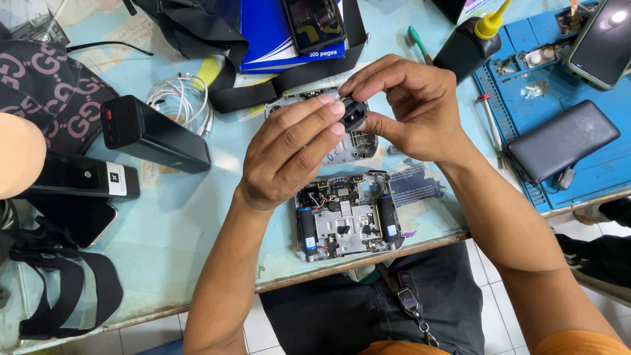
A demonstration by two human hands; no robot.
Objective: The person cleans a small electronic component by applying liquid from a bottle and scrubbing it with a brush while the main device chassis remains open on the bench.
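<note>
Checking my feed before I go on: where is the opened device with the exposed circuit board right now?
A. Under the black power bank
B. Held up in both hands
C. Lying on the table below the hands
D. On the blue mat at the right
C: the opened device lies flat on the table near its front edge, while the left hand and right hand hold only a small black part above it.

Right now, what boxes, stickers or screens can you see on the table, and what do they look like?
Blue book: top middle, flat, white strip along its edge.
Dark phone: lying on the book, screen black.
Second phone: top right, screen dark with a light glare.
White sticker: on the black box at left, small, rectangular.
</note>
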